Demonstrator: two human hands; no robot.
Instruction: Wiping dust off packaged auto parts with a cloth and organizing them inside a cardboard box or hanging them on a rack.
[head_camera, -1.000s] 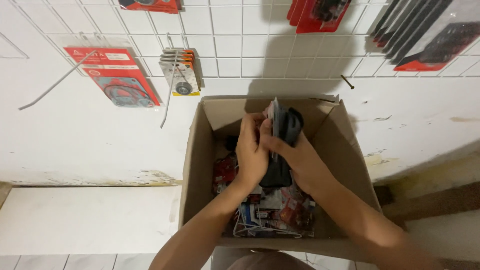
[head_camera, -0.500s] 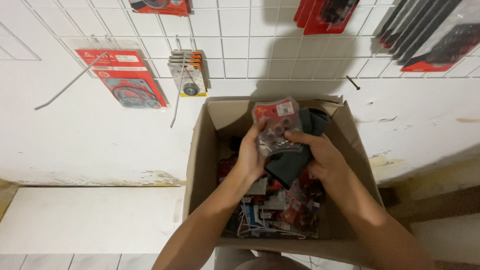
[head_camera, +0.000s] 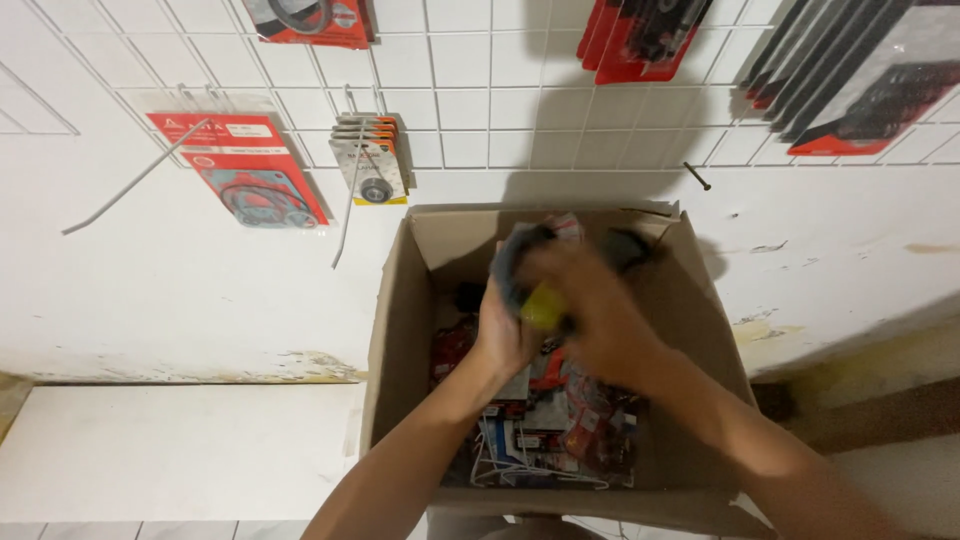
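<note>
Cardboard box (head_camera: 400, 330) walls ring our work: our left hand (head_camera: 505, 335) and blurred right hand (head_camera: 590, 320) together grasp a dark packaged part (head_camera: 520, 262) above the packets (head_camera: 555, 430), room overhead.

Both hands work over an open cardboard box (head_camera: 395, 330) that stands against a white wall; the left hand (head_camera: 510, 325) grips from the left side a blurred bundle (head_camera: 545, 285) of dark packets with a yellow patch, while the right hand (head_camera: 600, 320), smeared by motion, lies over the bundle from the right; which fingers close on it cannot be told. Below the hands the box holds a heap of red, white and black packets (head_camera: 545, 430); a white wire grid (head_camera: 470, 90) covers the wall above; on it hang a red gasket card (head_camera: 245, 170), a stack of small yellow-backed cards (head_camera: 372, 160) and red packs (head_camera: 640, 35) near the top edge; a bare wire hook (head_camera: 130, 180) juts out at the left.
</note>
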